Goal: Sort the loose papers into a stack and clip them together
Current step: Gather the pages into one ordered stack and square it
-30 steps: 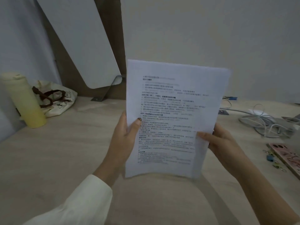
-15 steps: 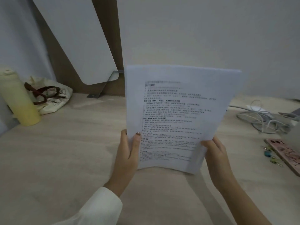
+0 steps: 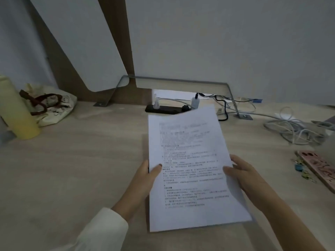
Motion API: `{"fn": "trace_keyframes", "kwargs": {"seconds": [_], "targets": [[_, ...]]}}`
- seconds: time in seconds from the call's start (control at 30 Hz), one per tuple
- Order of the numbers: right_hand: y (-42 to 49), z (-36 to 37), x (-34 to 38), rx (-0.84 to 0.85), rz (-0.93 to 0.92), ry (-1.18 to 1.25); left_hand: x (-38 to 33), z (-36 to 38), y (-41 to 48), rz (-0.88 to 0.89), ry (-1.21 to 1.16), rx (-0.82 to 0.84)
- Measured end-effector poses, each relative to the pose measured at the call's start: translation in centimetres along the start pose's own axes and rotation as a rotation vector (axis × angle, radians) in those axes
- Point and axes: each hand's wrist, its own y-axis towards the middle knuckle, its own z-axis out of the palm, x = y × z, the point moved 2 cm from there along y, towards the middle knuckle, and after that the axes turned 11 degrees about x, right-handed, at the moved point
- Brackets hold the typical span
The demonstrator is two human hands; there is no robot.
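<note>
A stack of white printed papers (image 3: pixel 190 160) lies nearly flat, low over the wooden desk (image 3: pixel 81 169), long side pointing away from me. My left hand (image 3: pixel 145 180) grips its left edge, thumb on top of the sheets. My right hand (image 3: pixel 243 176) holds the right edge, thumb on the page. Several small binder clips (image 3: pixel 301 169), blue and yellowish, lie on the desk to the right, apart from both hands.
A yellow bottle (image 3: pixel 16 113) and a cloth bag (image 3: pixel 52 104) stand at the far left. A black power strip (image 3: pixel 166 108) with plugs sits behind the papers. Tangled white cables (image 3: pixel 293 129) and a pink phone case (image 3: pixel 320 167) lie at the right.
The papers were held upright in front of me; now they have been lowered and tilted down almost flat over the desk. Both hands kept their grip on the side edges.
</note>
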Motion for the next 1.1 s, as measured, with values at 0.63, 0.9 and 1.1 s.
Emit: {"fn": "trace_keyframes", "kwargs": {"seconds": [0.63,0.9,1.1], "targets": [[-0.4,-3.0,-4.5,0.112,0.228,0.043,1.7,0.7,8.8,-0.104,0.259,-0.210],[-0.4,-12.9,-6.4,-0.811,0.166,-0.588,1.5,5.0,10.5,-0.036,0.347,-0.170],[0.3,-18.1,-7.9,-0.845,0.236,-0.865,1.7,6.1,11.4,-0.031,0.414,-0.168]]}}
